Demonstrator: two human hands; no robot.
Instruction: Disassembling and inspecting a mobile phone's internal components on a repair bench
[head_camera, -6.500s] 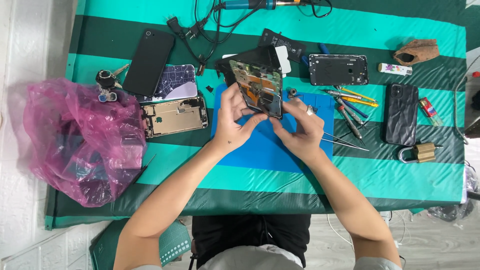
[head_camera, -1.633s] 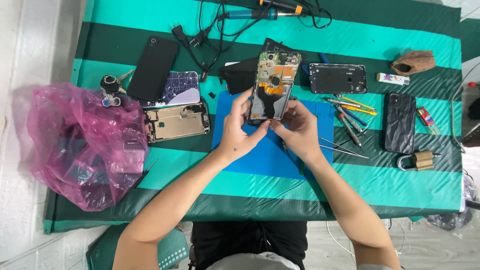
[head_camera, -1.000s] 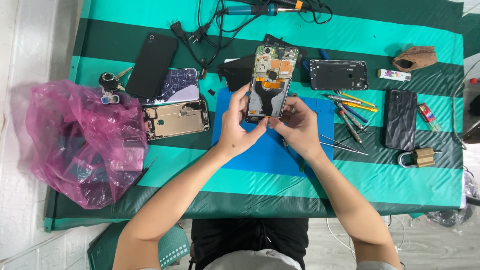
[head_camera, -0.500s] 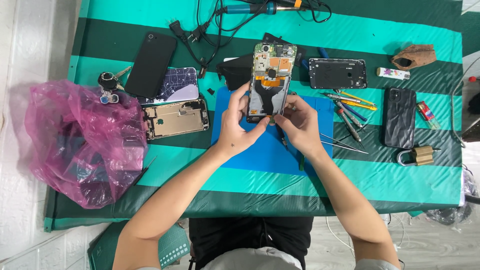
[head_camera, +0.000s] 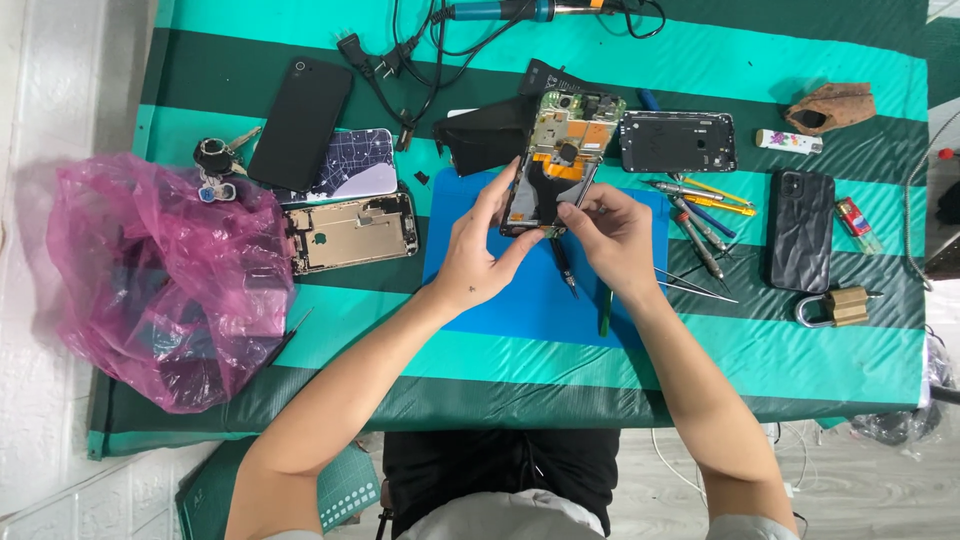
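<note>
An opened phone (head_camera: 560, 160) with bare circuit boards and orange flex parts stands tilted above a blue work mat (head_camera: 540, 290). My left hand (head_camera: 478, 250) grips its left edge and lower corner. My right hand (head_camera: 612, 235) pinches at the phone's bottom right edge, fingertips touching a small part there. A screwdriver (head_camera: 563, 265) lies on the mat just under my hands.
Around the mat lie a black phone (head_camera: 300, 122), a patterned phone case (head_camera: 350, 165), an open phone frame (head_camera: 350, 232), a black back housing (head_camera: 678, 141), several screwdrivers (head_camera: 700, 215), tweezers (head_camera: 700, 288), a padlock (head_camera: 835, 307), a black cased phone (head_camera: 800, 228), cables and a pink plastic bag (head_camera: 160, 270).
The opened phone was turned from lying slanted in my hands to standing more upright and was lifted slightly away from me. My right fingers moved onto its bottom edge.
</note>
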